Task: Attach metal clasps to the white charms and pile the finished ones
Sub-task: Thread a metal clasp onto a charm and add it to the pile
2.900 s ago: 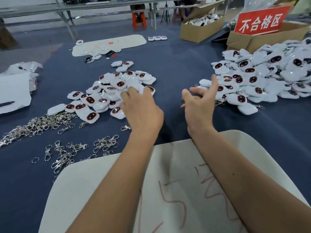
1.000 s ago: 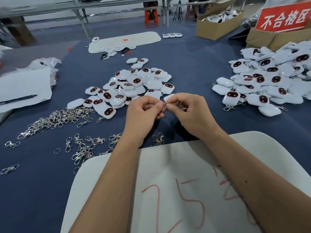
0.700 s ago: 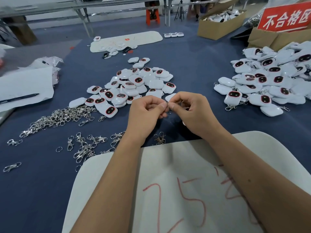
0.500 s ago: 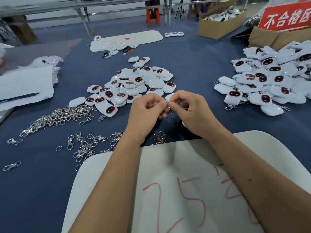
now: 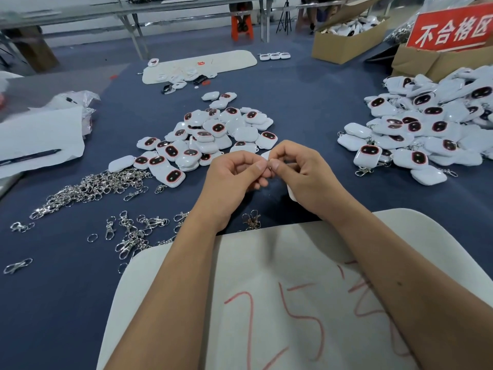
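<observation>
Both hands have come together at the centre since the first frame, when they were spread open over the table (image 5: 306,108); over the last second they have barely shifted. Left hand (image 5: 232,180) and right hand (image 5: 304,177) meet fingertip to fingertip, each with fingers curled and thumb and forefinger pinching a small metal ring (image 5: 269,170) between them. A white charm (image 5: 291,194) sits in the right hand, mostly hidden; only slivers of white show at the palm's lower edge and behind the fingers. Whether the ring is already joined to it I cannot tell.

At 11 o'clock from the hands lies the loose heap of unclasped charms (image 5: 208,137), white with dark red-rimmed ovals. At 2 o'clock, well apart, is the bigger pile of finished charms (image 5: 426,124), with clasps sticking out at its near edge. At 9 o'clock a tangled mound of metal clasps (image 5: 90,185) spreads over the blue cloth, with scattered clasps (image 5: 133,233) nearer at 8 o'clock and one pair (image 5: 251,219) just beneath the wrists.

Both forearms rest on a white board (image 5: 266,303) marked with red scrawl at 6 o'clock. At 1 o'clock, far off, a red sign (image 5: 450,28) stands on a cardboard box (image 5: 432,62). Paper with a pen (image 5: 29,156) lies at 9 o'clock, near the table's edge.
</observation>
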Tool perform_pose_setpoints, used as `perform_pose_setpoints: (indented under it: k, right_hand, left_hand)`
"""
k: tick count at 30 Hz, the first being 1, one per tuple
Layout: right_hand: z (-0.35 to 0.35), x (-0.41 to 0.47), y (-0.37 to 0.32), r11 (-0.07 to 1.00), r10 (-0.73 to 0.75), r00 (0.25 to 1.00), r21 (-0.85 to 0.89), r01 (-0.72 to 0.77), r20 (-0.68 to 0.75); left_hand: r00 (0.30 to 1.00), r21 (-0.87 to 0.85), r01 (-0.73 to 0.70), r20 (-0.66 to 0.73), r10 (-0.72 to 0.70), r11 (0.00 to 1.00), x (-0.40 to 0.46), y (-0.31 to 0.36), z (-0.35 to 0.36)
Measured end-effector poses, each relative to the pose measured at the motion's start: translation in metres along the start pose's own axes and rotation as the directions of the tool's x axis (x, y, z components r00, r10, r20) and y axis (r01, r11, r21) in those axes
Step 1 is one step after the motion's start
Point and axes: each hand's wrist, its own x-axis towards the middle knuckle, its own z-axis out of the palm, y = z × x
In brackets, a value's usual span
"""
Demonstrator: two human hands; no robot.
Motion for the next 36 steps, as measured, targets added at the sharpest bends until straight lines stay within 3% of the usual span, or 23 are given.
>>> perform_pose_setpoints:
  k: [22,36]
  right_hand:
    - [0.0008,-0.0015,0.0023,0.999,0.028,0.999,0.032,-0.027,-0.027]
    - [0.0055,-0.0009,0.0048,0.997,-0.063,0.994,-0.059,0.058,-0.089]
  left_hand:
    - [1.000,-0.020,-0.014,-0.006,0.014,1.000,0.0008,-0.0039,-0.0003]
    - [0.995,0.044,-0.028,-0.098,0.032,0.999,0.0016,-0.0062,0.0002]
